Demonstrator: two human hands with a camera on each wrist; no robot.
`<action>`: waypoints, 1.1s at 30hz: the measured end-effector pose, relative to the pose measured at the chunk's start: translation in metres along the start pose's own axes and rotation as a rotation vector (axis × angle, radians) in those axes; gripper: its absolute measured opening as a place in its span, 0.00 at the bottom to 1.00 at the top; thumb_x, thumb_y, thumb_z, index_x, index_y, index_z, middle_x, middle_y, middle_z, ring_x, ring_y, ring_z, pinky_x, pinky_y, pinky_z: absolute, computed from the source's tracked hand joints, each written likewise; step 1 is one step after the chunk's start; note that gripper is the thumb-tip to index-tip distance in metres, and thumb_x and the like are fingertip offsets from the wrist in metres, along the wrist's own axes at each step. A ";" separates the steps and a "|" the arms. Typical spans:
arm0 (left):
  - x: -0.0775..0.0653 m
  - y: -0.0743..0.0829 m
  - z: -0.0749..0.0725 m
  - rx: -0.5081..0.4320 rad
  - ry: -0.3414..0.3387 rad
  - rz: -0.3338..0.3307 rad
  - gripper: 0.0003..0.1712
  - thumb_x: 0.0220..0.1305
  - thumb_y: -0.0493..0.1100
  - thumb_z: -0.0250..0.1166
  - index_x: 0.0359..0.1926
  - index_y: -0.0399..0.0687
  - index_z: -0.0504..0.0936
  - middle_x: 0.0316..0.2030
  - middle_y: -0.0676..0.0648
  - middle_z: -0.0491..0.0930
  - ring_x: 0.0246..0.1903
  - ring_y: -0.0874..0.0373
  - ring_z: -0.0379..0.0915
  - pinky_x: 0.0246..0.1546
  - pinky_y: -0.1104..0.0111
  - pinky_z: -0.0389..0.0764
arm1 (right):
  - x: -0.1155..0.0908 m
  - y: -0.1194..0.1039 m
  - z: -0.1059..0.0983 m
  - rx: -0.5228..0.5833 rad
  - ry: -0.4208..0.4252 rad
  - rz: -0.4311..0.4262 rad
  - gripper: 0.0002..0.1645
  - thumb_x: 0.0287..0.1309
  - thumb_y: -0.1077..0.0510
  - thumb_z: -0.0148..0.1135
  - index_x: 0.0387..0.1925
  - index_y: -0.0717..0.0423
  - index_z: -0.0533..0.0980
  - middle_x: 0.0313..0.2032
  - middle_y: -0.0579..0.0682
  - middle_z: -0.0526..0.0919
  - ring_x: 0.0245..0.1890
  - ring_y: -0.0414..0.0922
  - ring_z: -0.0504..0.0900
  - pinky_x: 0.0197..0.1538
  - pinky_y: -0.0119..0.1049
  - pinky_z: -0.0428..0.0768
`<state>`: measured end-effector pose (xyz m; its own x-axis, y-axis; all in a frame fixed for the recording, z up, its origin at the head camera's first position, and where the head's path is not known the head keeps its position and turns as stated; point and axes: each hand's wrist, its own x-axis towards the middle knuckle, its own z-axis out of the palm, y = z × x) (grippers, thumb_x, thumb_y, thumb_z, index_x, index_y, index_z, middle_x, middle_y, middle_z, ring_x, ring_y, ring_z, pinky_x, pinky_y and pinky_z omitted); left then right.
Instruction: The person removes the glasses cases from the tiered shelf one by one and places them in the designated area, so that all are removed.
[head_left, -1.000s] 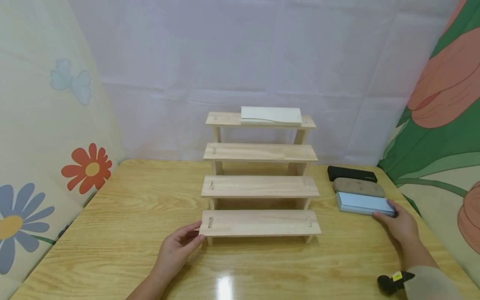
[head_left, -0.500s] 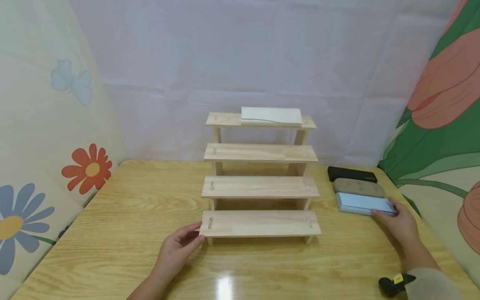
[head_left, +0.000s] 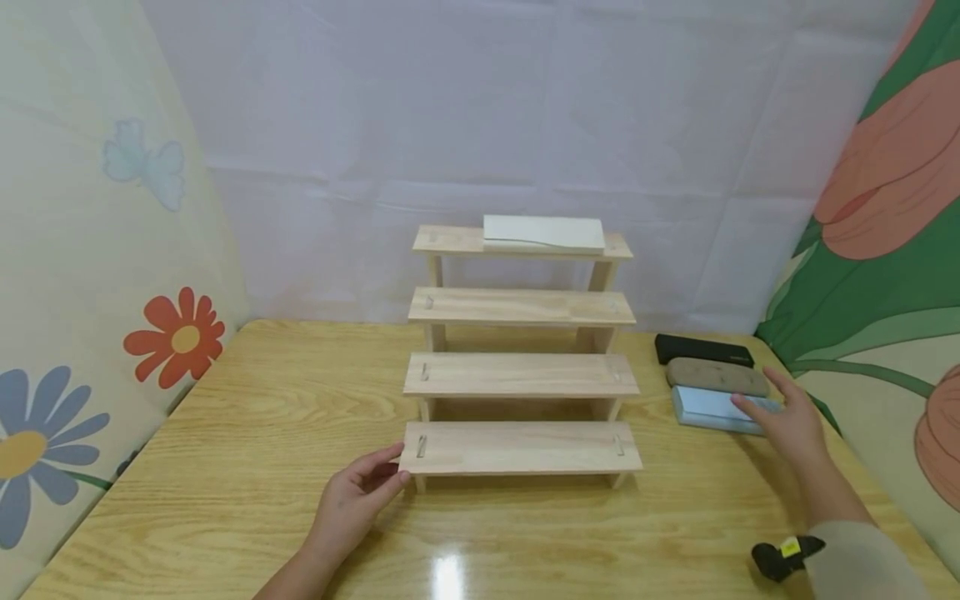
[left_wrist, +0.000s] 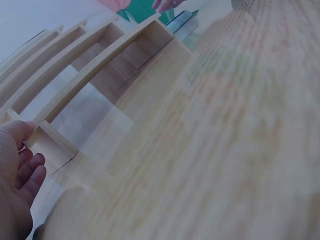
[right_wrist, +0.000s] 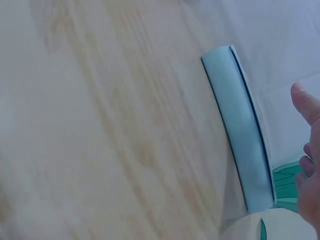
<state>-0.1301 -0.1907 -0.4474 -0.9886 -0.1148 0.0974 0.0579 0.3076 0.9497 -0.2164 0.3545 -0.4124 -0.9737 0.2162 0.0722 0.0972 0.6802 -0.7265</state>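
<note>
The blue case [head_left: 705,405] lies flat on the table, right of the wooden stand, frontmost in a row of three. From where I stand the right hand [head_left: 799,427] is above its right end, thumb spread wide from the fingers, nothing in its grasp; the right wrist view shows bare space between that hand and the case. Just behind is the tan case [head_left: 716,376], with the index fingertip near its right end, so I can't say which of the two the hand is meant for. Behind that comes the black case [head_left: 703,350].

If one is to be picked up, I'd square the thumb and fingers across its long sides nearer the middle, since a long case held by its end would probably tip. The neighbours lie so close that I'd lift straight up rather than drag.

The left hand [head_left: 347,506] pinches the left front corner of the lowest shelf on the wooden stand [head_left: 521,372], thumb to the front. A light hold should do; pulling could skew the steps. A white case [head_left: 543,232] rests right of centre on the top shelf, its long side running along the board: a fair pattern for lining up another. Around it all spreads the wood-grain table [head_left: 247,433], a pale cloth [head_left: 360,100] hanging behind.
</note>
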 end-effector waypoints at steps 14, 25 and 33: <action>0.001 -0.003 0.000 0.001 -0.002 -0.004 0.22 0.59 0.36 0.70 0.55 0.36 0.80 0.56 0.38 0.80 0.40 0.75 0.75 0.42 0.81 0.81 | 0.020 -0.043 -0.001 0.084 -0.055 -0.118 0.53 0.65 0.40 0.59 0.77 0.58 0.42 0.75 0.68 0.43 0.73 0.72 0.44 0.70 0.70 0.53; 0.002 -0.003 -0.001 0.001 -0.005 0.005 0.22 0.59 0.37 0.70 0.55 0.36 0.80 0.56 0.38 0.80 0.40 0.75 0.75 0.42 0.81 0.81 | 0.033 -0.077 0.001 0.123 -0.041 -0.156 0.54 0.63 0.40 0.62 0.77 0.56 0.44 0.76 0.63 0.48 0.73 0.66 0.50 0.71 0.64 0.57; 0.000 -0.002 -0.001 0.003 -0.001 0.016 0.21 0.59 0.36 0.70 0.54 0.36 0.81 0.55 0.37 0.80 0.39 0.75 0.75 0.41 0.80 0.82 | 0.041 -0.100 0.001 0.166 -0.042 -0.177 0.53 0.63 0.42 0.62 0.77 0.55 0.45 0.75 0.63 0.51 0.73 0.65 0.53 0.72 0.61 0.59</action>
<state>-0.1300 -0.1918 -0.4486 -0.9876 -0.1091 0.1128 0.0736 0.3126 0.9470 -0.2660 0.2939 -0.3374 -0.9805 0.0725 0.1829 -0.1078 0.5795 -0.8078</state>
